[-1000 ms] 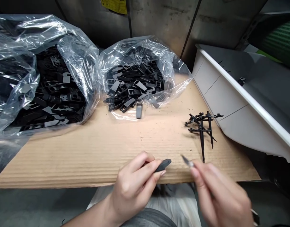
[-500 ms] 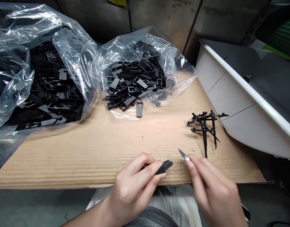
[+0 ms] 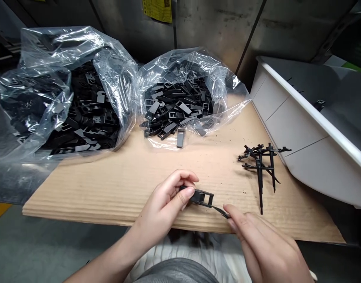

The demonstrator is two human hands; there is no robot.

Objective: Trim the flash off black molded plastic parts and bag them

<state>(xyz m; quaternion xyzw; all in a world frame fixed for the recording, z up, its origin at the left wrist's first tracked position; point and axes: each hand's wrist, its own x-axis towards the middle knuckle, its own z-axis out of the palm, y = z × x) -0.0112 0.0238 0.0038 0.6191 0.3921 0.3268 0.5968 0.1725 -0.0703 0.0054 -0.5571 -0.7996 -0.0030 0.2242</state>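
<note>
Cardboard sheet [image 3: 109,200] on my remote feed, two clear plastic bags [image 3: 180,67] of black plastic parts [image 3: 174,110] behind, white bin [image 3: 310,157] at right. Black spiked pieces [image 3: 261,161] lay near right hand [image 3: 262,243]. Left hand [image 3: 165,204] pinched black buckle piece [image 3: 201,197] above cardboard; right fingertips [image 3: 231,224], pressed together, met its thin strip [image 3: 220,211] (grip there unclear).

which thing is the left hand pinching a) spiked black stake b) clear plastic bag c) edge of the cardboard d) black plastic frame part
d: the left hand pinches the black plastic frame part between thumb and fingers, above the cardboard sheet.
</note>
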